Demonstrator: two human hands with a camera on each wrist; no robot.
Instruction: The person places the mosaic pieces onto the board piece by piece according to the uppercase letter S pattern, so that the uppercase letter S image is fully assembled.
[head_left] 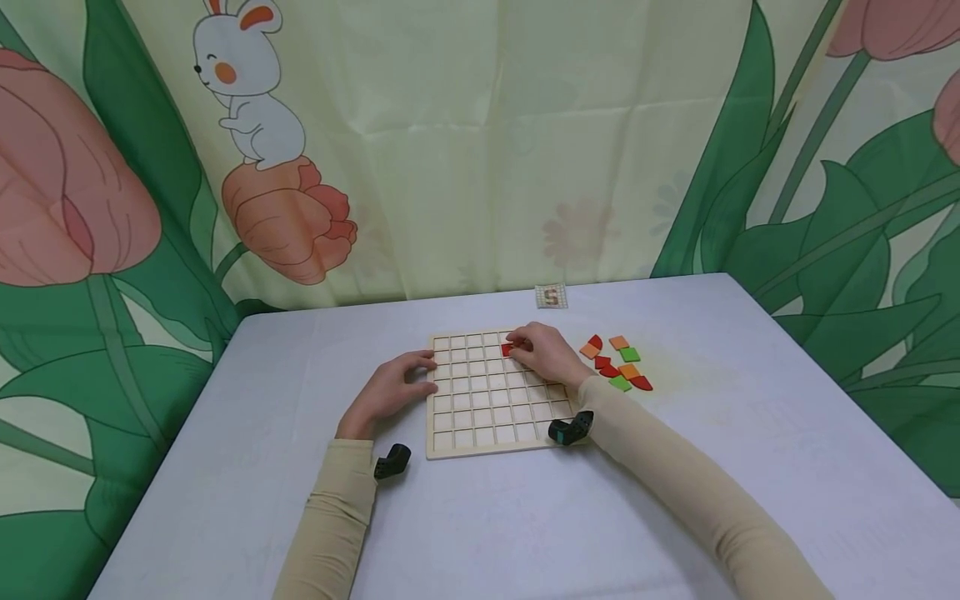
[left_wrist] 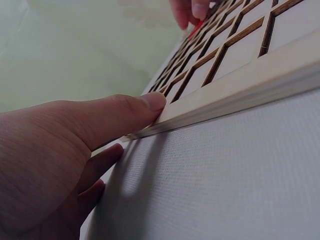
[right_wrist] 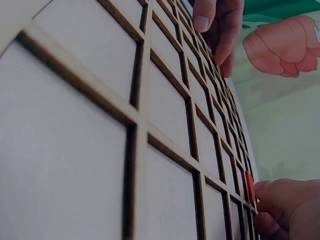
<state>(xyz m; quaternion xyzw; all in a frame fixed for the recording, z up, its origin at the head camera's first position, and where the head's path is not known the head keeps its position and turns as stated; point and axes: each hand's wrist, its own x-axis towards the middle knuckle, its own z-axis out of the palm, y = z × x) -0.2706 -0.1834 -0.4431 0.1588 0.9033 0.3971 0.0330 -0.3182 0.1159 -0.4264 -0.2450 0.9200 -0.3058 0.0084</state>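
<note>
A wooden grid board (head_left: 487, 451) with square cells lies on the white-covered table. My left hand (head_left: 392, 387) is at its left edge; in the left wrist view the thumb (left_wrist: 152, 101) rests on the frame, with the fingers spread beyond it. Near the board's far side, my right hand (head_left: 547, 352) pinches a red square tile (head_left: 506, 350). In the right wrist view the thumb touches that red tile (right_wrist: 249, 187) at the grid, and part of it is hidden by the hand. The other visible cells hold no coloured tiles.
Right of the board lie several loose tiles: green squares (head_left: 629, 355), orange squares (head_left: 618, 342) and red rounded pieces (head_left: 641, 383). A small patterned card (head_left: 551, 297) lies at the table's back edge. Behind hangs a printed curtain (head_left: 450, 167).
</note>
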